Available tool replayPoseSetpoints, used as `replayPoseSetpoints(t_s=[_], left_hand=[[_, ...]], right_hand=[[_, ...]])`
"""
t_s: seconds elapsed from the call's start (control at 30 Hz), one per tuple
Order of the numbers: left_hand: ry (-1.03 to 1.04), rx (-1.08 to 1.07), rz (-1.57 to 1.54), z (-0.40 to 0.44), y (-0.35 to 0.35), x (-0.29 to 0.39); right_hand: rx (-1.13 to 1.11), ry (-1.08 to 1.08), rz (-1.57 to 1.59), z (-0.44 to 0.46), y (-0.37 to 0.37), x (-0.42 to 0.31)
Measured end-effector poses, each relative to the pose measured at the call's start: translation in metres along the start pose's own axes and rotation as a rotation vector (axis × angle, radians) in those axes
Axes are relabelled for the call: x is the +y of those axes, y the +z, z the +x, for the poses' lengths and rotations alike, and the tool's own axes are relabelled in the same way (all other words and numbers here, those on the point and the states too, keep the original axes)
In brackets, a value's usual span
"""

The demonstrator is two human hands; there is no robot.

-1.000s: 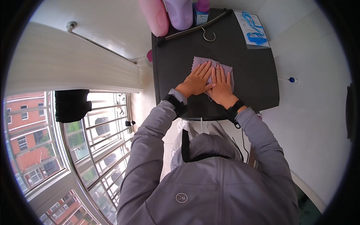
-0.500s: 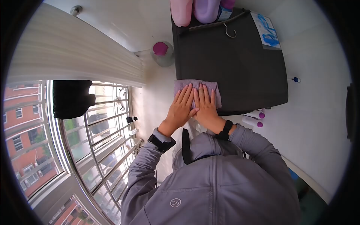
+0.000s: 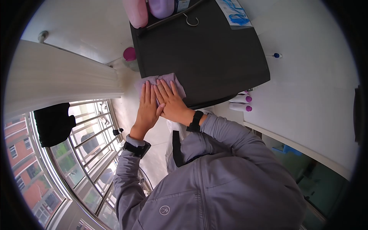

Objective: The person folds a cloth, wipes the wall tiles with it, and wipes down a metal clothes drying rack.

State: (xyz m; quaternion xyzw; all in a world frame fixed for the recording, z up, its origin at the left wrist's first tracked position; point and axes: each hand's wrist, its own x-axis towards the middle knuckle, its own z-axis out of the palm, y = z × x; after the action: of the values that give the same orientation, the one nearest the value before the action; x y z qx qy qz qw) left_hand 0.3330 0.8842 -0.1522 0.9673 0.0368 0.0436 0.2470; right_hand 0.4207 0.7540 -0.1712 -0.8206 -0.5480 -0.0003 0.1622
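Observation:
A folded light purple cloth (image 3: 179,87) lies at the near left corner of a dark, flat-topped surface (image 3: 207,53). My left hand (image 3: 148,107) rests flat on the cloth with its fingers stretched out. Beside it, my right hand (image 3: 172,102) also presses flat on the cloth, fingers extended, its thumb side touching the left hand. Neither hand grips the cloth. Black bands circle both wrists over grey sleeves.
A hanger (image 3: 174,17) lies across the far part of the dark top. Behind it stand a pink bottle (image 3: 136,13) and a purple bottle (image 3: 161,8). Papers with blue marks (image 3: 235,15) lie far right. A barred window (image 3: 92,142) is at left.
The view has turned and shifted, so the dark top now appears further left and tilted. Both hands stay flat on the cloth, near the same corner.

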Motion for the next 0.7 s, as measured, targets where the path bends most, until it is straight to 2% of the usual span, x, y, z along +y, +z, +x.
replayPoseSetpoints(t_s=[0.07,0.23,0.33,0.43,0.53,0.57,0.7], left_hand=[[-0.030,-0.031,0.106,0.003,0.009,0.017],[-0.075,-0.051,0.132,0.034,0.038,0.076],[-0.038,-0.065,0.184,0.064,0.061,0.114],[-0.048,-0.059,0.164,0.097,0.089,0.158],[-0.024,-0.081,0.191,0.140,0.112,0.201],[-0.013,-0.092,0.186,0.155,0.120,0.215],[0.046,-0.106,0.131,0.200,0.151,0.274]], right_hand=[[-0.032,-0.002,-0.009,-0.012,-0.009,0.012],[0.021,-0.015,0.102,-0.050,-0.036,0.066],[0.010,-0.052,0.086,-0.078,-0.060,0.118],[-0.004,-0.077,0.246,-0.107,-0.080,0.177],[0.013,-0.046,0.255,-0.133,-0.101,0.232],[0.012,-0.041,0.134,-0.143,-0.107,0.249],[-0.032,0.088,0.124,-0.187,-0.141,0.304]])
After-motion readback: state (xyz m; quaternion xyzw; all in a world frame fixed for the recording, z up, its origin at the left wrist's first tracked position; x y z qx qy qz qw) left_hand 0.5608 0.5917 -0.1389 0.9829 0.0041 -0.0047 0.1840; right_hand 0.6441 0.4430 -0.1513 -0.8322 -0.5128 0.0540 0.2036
